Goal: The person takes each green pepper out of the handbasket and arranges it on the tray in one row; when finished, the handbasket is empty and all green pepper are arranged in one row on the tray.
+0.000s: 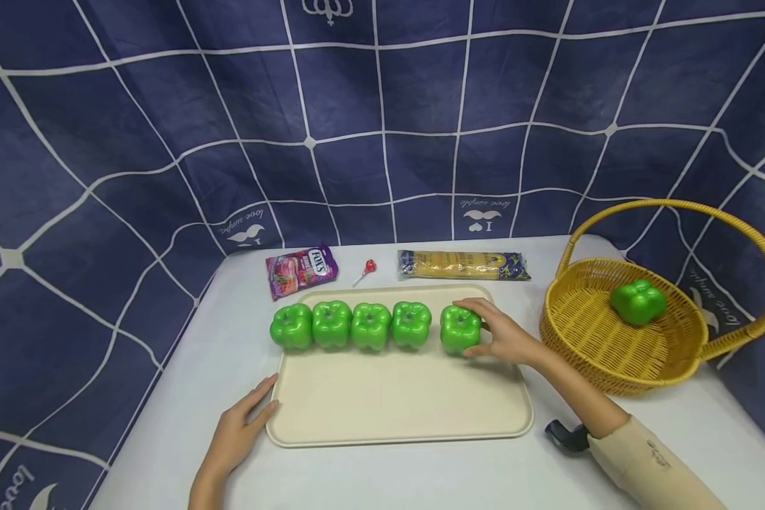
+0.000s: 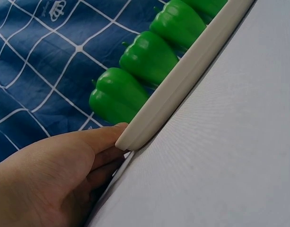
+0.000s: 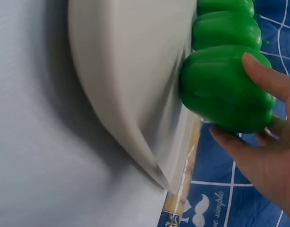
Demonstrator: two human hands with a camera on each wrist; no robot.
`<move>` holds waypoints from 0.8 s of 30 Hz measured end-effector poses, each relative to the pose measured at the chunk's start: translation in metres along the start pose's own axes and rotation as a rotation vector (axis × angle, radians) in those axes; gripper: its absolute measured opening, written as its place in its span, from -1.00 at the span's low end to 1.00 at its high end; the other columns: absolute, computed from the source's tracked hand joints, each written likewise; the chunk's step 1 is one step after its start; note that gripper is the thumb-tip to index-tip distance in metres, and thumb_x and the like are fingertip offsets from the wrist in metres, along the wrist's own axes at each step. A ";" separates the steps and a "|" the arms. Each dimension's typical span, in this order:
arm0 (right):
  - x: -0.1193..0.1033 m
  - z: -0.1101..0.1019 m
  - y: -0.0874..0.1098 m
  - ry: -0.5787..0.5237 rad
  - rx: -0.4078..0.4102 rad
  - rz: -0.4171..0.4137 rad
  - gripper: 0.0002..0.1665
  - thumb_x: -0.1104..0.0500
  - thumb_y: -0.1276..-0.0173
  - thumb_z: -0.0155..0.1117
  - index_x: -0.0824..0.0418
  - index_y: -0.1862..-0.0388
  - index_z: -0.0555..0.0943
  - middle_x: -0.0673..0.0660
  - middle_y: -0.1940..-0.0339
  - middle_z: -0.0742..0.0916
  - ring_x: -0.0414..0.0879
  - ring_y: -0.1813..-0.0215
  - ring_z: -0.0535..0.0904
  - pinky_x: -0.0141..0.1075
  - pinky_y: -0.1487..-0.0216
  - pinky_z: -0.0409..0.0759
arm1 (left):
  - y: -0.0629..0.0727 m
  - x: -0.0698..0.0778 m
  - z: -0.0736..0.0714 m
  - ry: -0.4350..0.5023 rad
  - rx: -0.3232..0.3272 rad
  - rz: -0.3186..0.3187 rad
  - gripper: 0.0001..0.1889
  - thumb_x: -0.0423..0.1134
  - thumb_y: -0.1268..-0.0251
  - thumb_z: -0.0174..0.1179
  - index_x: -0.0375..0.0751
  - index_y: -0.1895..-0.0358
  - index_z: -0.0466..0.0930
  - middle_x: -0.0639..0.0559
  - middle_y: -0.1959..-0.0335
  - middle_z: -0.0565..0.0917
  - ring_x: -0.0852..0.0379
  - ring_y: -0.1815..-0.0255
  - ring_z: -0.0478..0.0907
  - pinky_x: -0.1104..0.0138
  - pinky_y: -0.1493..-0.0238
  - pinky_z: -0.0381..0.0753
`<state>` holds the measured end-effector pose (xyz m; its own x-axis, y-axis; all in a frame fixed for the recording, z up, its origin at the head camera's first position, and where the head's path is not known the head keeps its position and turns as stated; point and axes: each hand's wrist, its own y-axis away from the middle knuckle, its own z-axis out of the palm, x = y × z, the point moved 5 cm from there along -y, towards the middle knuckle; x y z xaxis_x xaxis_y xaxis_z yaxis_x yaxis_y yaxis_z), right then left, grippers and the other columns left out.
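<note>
My right hand (image 1: 506,338) grips a green bell pepper (image 1: 460,330) at the right end of a row on the cream tray (image 1: 382,404). In the right wrist view, thumb and fingers (image 3: 265,78) wrap around the glossy pepper (image 3: 220,87), close to the tray surface. Several more green bell peppers (image 1: 371,326) stand side by side to its left along the tray's back part, with a small gap before the held one. At the tray's left edge, my left hand (image 1: 237,428) touches the rim with extended fingers; the left wrist view shows it against the rim (image 2: 159,104).
A yellow wicker basket (image 1: 561,354) with a tall handle stands at the right, holding one green bell pepper (image 1: 639,302). Behind the tray lie a candy bag (image 1: 302,271), a red lollipop (image 1: 370,266) and a noodle packet (image 1: 462,265). A dark object (image 1: 566,436) lies by the right forearm.
</note>
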<state>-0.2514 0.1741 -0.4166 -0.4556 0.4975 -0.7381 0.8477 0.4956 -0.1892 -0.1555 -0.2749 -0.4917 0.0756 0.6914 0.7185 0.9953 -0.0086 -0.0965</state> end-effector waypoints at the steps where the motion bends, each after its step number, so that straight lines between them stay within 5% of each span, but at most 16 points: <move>1: 0.000 0.000 -0.001 -0.007 -0.003 -0.005 0.05 0.33 0.18 0.55 0.19 -0.34 0.26 0.21 -0.29 0.34 0.16 -0.27 0.31 0.03 -0.19 0.39 | 0.000 0.000 0.000 -0.002 -0.001 -0.003 -0.49 0.05 -0.31 0.07 0.02 -0.30 0.36 -0.20 -0.29 0.33 -0.30 -0.30 0.19 -0.16 -0.27 0.14; 24: 0.001 0.007 -0.013 -0.059 0.017 -0.004 0.05 0.39 0.22 0.55 0.16 -0.30 0.24 0.16 -0.29 0.36 0.14 -0.30 0.28 0.09 -0.22 0.34 | 0.000 -0.002 0.000 0.013 0.003 0.007 -0.49 0.04 -0.31 0.08 0.01 -0.29 0.36 -0.21 -0.29 0.33 -0.31 -0.30 0.19 -0.17 -0.27 0.14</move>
<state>-0.2607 0.1628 -0.4192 -0.4425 0.4523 -0.7743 0.8506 0.4852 -0.2026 -0.1557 -0.2759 -0.4933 0.0834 0.6823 0.7263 0.9946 -0.0114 -0.1035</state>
